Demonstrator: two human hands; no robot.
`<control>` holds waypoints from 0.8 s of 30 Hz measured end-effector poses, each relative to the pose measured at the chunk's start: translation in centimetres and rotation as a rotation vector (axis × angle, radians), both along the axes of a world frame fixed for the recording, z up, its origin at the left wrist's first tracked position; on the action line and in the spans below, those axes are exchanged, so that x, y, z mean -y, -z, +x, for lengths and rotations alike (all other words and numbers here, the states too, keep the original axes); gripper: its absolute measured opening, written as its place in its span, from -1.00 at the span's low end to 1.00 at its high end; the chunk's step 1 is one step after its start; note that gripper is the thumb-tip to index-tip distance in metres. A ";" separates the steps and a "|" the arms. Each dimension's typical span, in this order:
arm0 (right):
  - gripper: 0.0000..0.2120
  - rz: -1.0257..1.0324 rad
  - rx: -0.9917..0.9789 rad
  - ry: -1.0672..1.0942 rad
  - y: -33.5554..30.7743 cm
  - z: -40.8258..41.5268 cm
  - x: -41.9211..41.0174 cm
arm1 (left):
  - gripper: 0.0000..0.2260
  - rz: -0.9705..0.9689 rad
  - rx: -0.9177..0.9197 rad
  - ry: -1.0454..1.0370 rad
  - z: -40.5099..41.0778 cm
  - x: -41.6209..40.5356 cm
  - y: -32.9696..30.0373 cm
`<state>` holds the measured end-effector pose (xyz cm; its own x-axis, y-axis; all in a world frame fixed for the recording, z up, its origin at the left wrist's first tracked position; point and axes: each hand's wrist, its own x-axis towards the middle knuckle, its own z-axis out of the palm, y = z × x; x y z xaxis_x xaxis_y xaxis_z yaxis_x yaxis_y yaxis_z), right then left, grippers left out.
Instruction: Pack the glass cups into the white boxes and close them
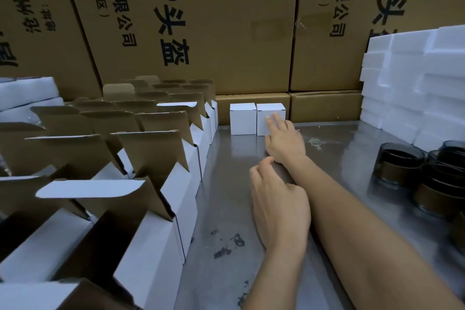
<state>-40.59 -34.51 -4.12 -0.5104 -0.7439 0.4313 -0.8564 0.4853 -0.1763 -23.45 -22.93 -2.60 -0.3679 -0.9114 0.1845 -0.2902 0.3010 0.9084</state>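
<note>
Two closed white boxes stand side by side at the back of the metal table: the left one and the right one. My right hand is stretched forward, fingers apart, fingertips touching the front of the right closed box. My left hand hovers low over the table in the middle, fingers loosely curled, holding nothing. Several open white boxes with raised flaps stand in rows on the left. Dark glass cups are grouped at the right edge.
Big brown cartons wall off the back. A stack of white foam blocks rises at the right rear, and more foam lies at the far left. The steel table has bare surface between the open boxes and the cups.
</note>
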 end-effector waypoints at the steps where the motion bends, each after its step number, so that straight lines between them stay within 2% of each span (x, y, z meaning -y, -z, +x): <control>1: -0.50 0.024 0.014 -0.020 0.0 -0.1 0.1 | -0.56 0.001 0.006 -0.002 0.0 0.0 0.0; 8: -0.50 0.058 0.140 -0.061 0.0 -0.5 0.3 | -0.59 -0.003 0.012 0.000 0.0 -0.1 -0.1; 11: -0.56 -0.108 0.132 -0.028 -0.3 -0.5 0.2 | -0.58 -0.002 0.004 0.003 0.1 0.0 -0.1; 13: -0.58 -0.278 0.280 0.046 -0.5 -1.0 0.0 | -0.57 -0.003 0.008 0.001 0.1 0.0 -0.1; 15: -0.56 -0.339 0.499 0.112 -0.8 -1.4 -0.2 | -0.58 0.000 0.007 0.002 0.1 -0.1 -0.1; 17: -0.61 -0.245 0.535 0.098 -0.8 -1.5 -0.2 | -0.58 -0.003 0.005 0.000 0.1 -0.1 -0.1; 20: -0.68 -0.141 0.447 0.043 -0.6 -1.3 -0.1 | -0.57 -0.002 0.005 0.001 0.1 0.0 0.0; 24: -0.50 -0.087 0.427 0.041 -0.8 -1.1 -0.2 | -0.56 -0.004 0.002 0.004 0.0 0.0 0.1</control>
